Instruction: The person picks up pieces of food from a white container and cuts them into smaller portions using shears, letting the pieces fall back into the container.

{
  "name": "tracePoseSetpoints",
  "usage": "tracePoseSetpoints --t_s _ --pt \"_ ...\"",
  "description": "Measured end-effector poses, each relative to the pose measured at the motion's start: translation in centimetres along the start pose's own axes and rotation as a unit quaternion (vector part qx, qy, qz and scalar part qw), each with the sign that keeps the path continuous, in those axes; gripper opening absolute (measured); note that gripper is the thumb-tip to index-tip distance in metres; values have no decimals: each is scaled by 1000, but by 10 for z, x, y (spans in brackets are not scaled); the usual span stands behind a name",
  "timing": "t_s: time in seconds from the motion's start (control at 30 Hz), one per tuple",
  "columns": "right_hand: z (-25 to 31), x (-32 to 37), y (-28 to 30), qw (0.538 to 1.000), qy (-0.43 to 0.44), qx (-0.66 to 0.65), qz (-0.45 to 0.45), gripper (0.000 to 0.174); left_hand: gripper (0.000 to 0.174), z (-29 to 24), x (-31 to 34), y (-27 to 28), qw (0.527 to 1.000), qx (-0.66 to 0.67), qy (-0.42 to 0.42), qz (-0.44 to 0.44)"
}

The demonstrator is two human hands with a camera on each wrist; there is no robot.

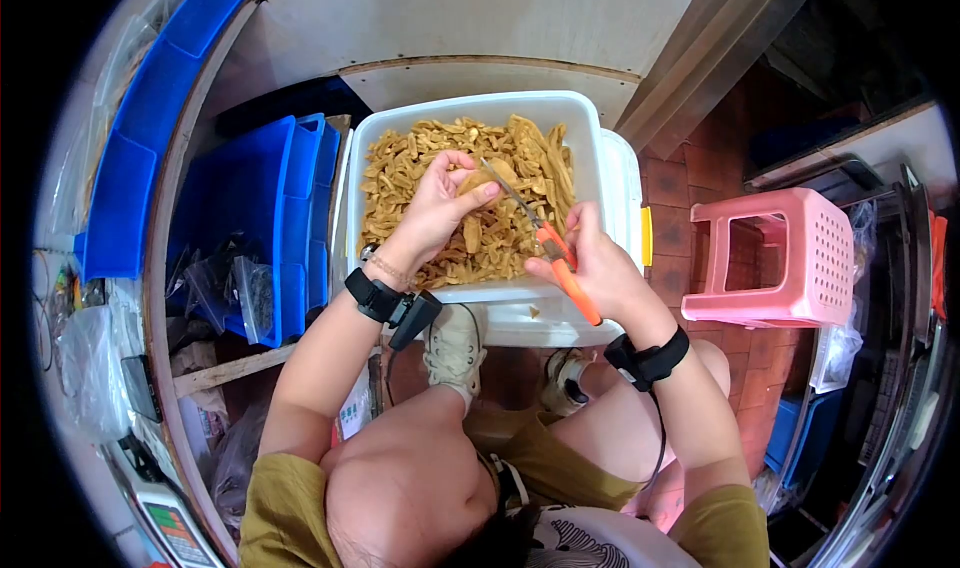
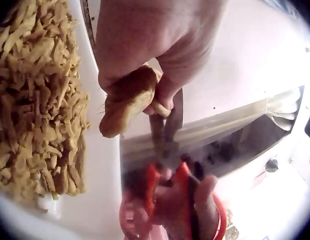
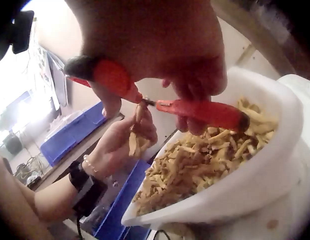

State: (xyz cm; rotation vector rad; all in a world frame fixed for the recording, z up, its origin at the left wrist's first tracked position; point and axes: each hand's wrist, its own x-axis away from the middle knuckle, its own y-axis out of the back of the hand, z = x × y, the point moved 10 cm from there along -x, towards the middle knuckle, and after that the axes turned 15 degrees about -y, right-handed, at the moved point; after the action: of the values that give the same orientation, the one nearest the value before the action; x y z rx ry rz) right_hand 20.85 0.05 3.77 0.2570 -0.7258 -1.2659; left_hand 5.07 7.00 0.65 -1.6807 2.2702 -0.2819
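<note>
My left hand point(image 1: 437, 206) pinches a thick yellowish-brown piece of food point(image 2: 126, 105) between thumb and fingers, above a white tub point(image 1: 588, 148) full of similar cut strips point(image 3: 195, 162). My right hand point(image 1: 606, 268) grips scissors point(image 1: 575, 290) with orange handles, its thumb and fingers working the two loops. In the right wrist view the handles stand spread apart. The metal blades point(image 2: 166, 127) reach toward the left hand, with their tips at the held piece. Part of the blades is hidden behind the piece and the left thumb in the left wrist view.
Blue plastic bins point(image 1: 270, 188) stand on shelving to the left. A pink stool point(image 1: 800, 258) is on the tiled floor at right, near a wooden post point(image 1: 715, 58). The person's shoes point(image 1: 457, 353) are just below the tub's near side.
</note>
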Motion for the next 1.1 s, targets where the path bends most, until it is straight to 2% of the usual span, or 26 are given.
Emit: tracePoseSetpoints --t_s 0.07,0.13,0.23,0.37,0.43,0.5,0.53,0.6,0.77,0.83,0.97,1.1 --pt "-3 -1 -4 1000 -21 -2 13 63 31 2 -1 3 1000 8 -3 -3" --pt "2 0 -4 999 7 -34 12 61 34 1 -2 8 1000 14 -7 -6" --pt "2 0 -7 998 9 -55 22 60 36 -6 -6 18 999 -28 -19 -17" --pt "8 5 -3 998 21 -57 18 61 40 -17 -7 16 994 -105 -22 11" --pt "-1 6 -2 999 -43 -13 30 62 41 -20 -6 16 990 -140 -21 20" --pt "0 7 -2 998 -44 -20 41 62 43 -15 -3 2 987 -128 3 93" --pt "0 6 -3 997 -46 -24 52 63 43 -13 -2 1 987 -128 3 94" --pt "-5 1 -8 997 -35 -41 57 62 44 -16 -1 -11 975 -165 -50 141" --pt "-7 1 -18 989 -52 -92 102 59 44 -13 -4 -8 982 -138 -28 127" --pt "-3 2 -15 992 -22 -96 79 58 44 -16 -5 -4 980 -163 -30 114" --pt "-2 4 -13 989 -35 -116 82 59 44 -16 -7 3 985 -127 -20 116" --pt "-6 -3 -7 990 -5 -137 40 61 41 -14 -6 9 983 -138 -17 123"
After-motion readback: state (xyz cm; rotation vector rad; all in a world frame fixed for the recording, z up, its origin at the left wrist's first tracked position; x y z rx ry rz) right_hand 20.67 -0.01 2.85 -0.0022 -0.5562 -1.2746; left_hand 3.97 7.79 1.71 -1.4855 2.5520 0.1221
